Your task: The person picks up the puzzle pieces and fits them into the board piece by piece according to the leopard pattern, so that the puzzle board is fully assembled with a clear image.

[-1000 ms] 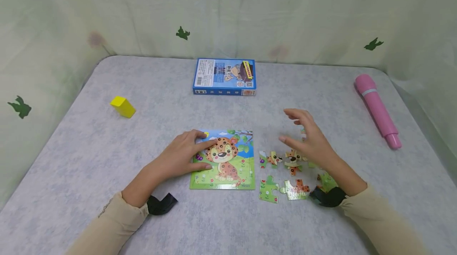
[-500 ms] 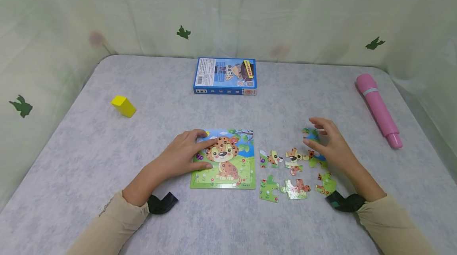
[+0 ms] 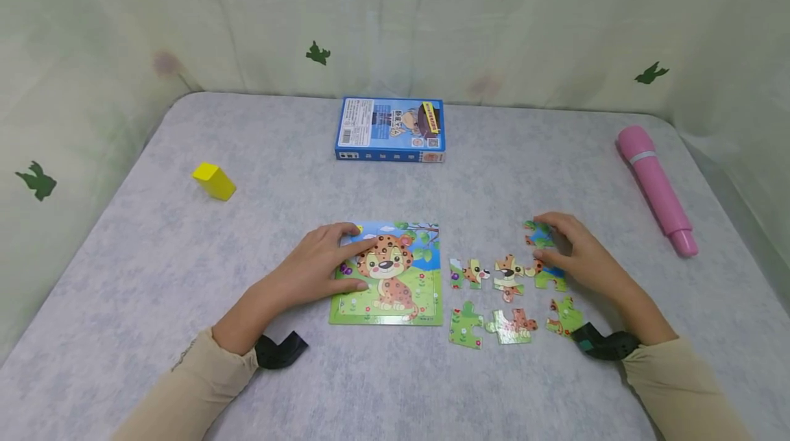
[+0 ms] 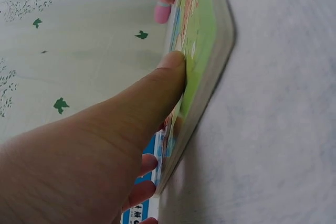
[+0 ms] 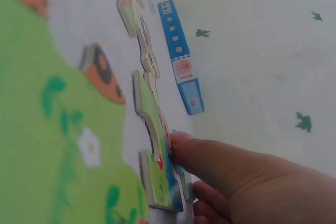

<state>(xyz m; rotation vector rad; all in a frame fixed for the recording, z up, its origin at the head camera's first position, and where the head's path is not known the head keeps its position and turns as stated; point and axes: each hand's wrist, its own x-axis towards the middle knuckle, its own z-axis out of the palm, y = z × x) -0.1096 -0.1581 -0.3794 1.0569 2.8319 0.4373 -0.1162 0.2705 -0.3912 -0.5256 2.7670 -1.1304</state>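
Note:
My left hand rests on the left part of a square leopard picture board, thumb and fingers spread across it. In the left wrist view the thumb presses on the green face of the board close to its edge. My right hand is at the upper right of the loose jigsaw pieces. Its fingertips are at the top of a blue and green jigsaw piece, and its thumb lies low over the piece below. The hand partly covers both pieces.
Several other jigsaw pieces lie in two rows right of the board, including a leopard-face piece and a green corner piece. A blue box is at the back, a yellow block at left, a pink cylinder at right.
My right hand has moved right and down from above the pieces to the upper-right piece, uncovering the middle and lower-right ones. My left hand has stayed on the board.

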